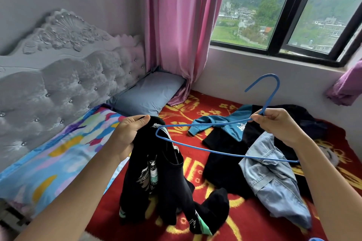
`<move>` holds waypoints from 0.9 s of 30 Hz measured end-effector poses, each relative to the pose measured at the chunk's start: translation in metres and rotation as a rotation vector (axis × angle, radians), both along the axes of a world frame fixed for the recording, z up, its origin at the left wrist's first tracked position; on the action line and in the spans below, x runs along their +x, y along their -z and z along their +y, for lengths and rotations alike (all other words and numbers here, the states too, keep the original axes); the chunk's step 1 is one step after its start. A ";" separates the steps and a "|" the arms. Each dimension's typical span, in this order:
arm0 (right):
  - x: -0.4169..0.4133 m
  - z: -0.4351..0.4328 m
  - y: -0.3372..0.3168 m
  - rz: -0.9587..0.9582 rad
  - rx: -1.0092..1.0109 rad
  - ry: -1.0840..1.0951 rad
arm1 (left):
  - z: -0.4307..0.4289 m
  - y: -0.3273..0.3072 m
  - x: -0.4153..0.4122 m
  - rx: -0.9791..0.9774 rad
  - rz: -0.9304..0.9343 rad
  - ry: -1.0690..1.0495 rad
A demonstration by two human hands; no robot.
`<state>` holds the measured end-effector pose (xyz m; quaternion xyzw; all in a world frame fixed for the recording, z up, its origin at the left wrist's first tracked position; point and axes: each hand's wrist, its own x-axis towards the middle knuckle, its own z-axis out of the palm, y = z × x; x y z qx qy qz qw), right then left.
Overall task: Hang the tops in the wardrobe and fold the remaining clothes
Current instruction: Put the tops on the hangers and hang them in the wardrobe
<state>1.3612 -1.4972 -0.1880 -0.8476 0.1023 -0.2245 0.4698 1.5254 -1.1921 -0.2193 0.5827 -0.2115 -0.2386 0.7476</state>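
My left hand [128, 135] grips the neck of a black top with white and green print [156, 186], which hangs down onto the bed. My right hand [278, 125] pinches a blue wire hanger [219, 152] at the base of its hook, and the hanger's left tip sits at the top's collar. On the red blanket behind lie a teal top [219, 123], black clothes [221, 166] and a light blue denim garment [274, 180].
A red blanket with yellow pattern [211, 221] covers the bed. A colourful sheet [58, 156] and a grey pillow [148, 94] lie by the padded grey headboard [58, 76]. A pink curtain [180, 25] hangs at the back, and a window [284, 15] is at the right.
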 end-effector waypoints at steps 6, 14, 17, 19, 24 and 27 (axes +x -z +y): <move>0.022 0.032 0.028 -0.139 -0.173 0.113 | -0.021 0.007 -0.008 0.345 -0.543 -0.113; 0.039 0.081 0.060 -0.242 0.100 0.055 | -0.057 0.002 -0.017 0.673 -0.995 -0.124; 0.045 0.075 0.062 -0.226 0.247 0.028 | -0.062 0.003 -0.010 0.760 -1.119 -0.080; 0.047 0.064 0.058 -0.230 0.372 0.052 | -0.055 0.010 0.003 0.811 -1.366 -0.321; 0.038 0.045 0.051 -0.270 0.529 0.104 | -0.017 0.046 0.018 0.814 -0.965 -0.625; 0.041 0.035 0.041 -0.275 0.537 0.099 | -0.014 0.068 0.023 0.695 -0.548 -0.418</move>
